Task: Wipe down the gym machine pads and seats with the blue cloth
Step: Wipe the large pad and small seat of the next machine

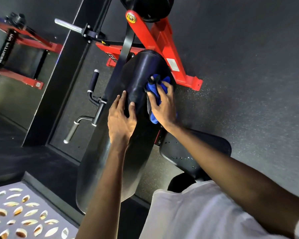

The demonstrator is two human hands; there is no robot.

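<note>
Much of the blue cloth [156, 83] lay hidden under the right hand [162, 104], whose fingers curled over it and pressed it to the right flank of the long black pad [141, 69]. The left hand [121, 116] rested on the pad's left side, fingers straight, just beside the right. The droplet-beaded seat [205, 145] was partly covered by the right forearm. A silver label [171, 63] on the red frame [162, 42] and white lettering on a black tube [6, 49] were illegible.

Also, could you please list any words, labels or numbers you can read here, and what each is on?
None can be read for certain.
White lettering on the far-left black tube: blurred.
Silver plate on the red frame: too small.
Yellow sticker and pivot badge: too small.
</note>
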